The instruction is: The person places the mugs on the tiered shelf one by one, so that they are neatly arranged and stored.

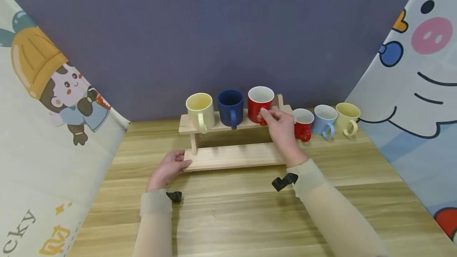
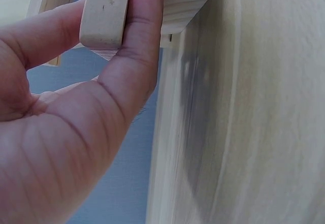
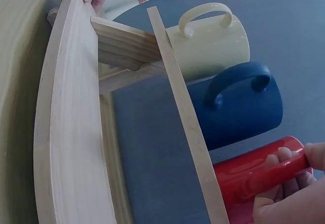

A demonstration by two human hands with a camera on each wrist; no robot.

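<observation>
A two-tier wooden rack (image 1: 232, 157) stands on the table, with three mugs in a row on its upper shelf. A pale yellow mug (image 1: 200, 110) is at the left, a dark blue mug (image 1: 230, 108) in the middle, and a red mug (image 1: 255, 104) with a white inside at the right. My right hand (image 1: 282, 128) grips the red mug's handle, the thumb near its top in the right wrist view. At the rack's lower left end, my left hand (image 1: 170, 167) pinches the end of the lower board (image 2: 105, 16) between thumb and fingers.
Right of the rack, a second red mug (image 1: 303, 120), a light blue mug (image 1: 324, 119) and another yellow mug (image 1: 347, 116) stand on the wooden table (image 1: 228, 217). A dark grey wall (image 1: 228, 35) rises behind, with printed cartoon panels (image 1: 71, 98) at both sides.
</observation>
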